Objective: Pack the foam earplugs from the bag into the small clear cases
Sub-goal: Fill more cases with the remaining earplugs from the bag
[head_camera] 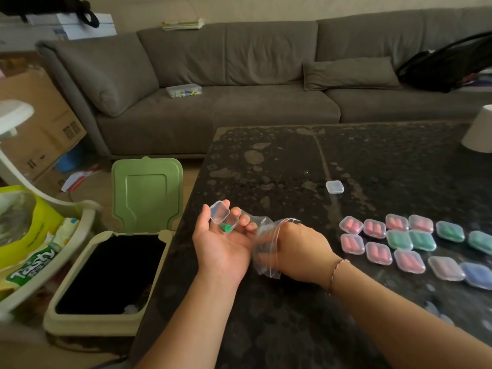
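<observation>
Earplugs are mostly packed: filled cases (407, 242) lie in rows on the table (266, 169), right of my hands. My right hand (300, 251) grips the bag (266, 249), which looks nearly empty. My left hand (221, 241), palm up, fingers lightly curled, holds an open case (222, 215) with one green earplug (226, 228). One spare case (334, 186) waits beyond the bag. A bin (106, 275) stands left of the table, not in my way.

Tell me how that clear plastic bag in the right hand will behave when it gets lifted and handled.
The plastic bag is probably floppy: it crumples and folds around the right hand that grips it. It looks thin and see-through, so likely very light. Its glossy film may be slippery, and it would likely sag shut unless the opening is held apart.
</observation>
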`<state>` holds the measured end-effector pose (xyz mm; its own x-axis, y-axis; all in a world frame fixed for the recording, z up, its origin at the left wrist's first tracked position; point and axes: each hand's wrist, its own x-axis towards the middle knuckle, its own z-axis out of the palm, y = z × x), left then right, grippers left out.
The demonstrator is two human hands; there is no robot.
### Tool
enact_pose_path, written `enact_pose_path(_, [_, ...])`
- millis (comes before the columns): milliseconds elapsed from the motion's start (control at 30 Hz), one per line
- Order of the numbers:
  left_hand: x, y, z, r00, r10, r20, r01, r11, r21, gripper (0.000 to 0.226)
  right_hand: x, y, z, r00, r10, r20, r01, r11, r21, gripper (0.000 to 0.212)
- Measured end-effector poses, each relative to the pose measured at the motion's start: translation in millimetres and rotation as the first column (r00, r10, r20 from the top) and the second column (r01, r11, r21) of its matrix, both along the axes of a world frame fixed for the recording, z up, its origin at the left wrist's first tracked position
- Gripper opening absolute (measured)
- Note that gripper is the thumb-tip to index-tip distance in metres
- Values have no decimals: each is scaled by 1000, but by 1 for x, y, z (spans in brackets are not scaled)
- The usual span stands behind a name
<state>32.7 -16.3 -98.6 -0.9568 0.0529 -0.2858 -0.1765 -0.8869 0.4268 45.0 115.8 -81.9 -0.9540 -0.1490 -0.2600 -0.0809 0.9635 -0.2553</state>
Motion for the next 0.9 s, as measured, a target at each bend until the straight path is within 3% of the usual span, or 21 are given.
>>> enact_pose_path(233, [1,1,-3,999,45,-3,-45,998,36,38,0,-4,-7,995,-93,34,94,995,-36,65])
enact_pose_path(367, [1,1,-2,998,56,10,-57,996,65,37,5,-4,-5,989,-140,-56,135,988,-80,58])
enact_pose_path(600, [2,1,-1,998,67,12,-68,992,102,35,9,-7,-7,982,-183,-38,180,981,-67,66])
enact_pose_path(733, [3,1,0,995,93,20,-95,988,119,34,14,-9,-9,959,-266,-97,254,959,-125,60])
enact_pose_path(900, [2,1,-1,995,95,18,-96,986,135,35,13,-10,-11,966,-248,-65,238,962,-132,62])
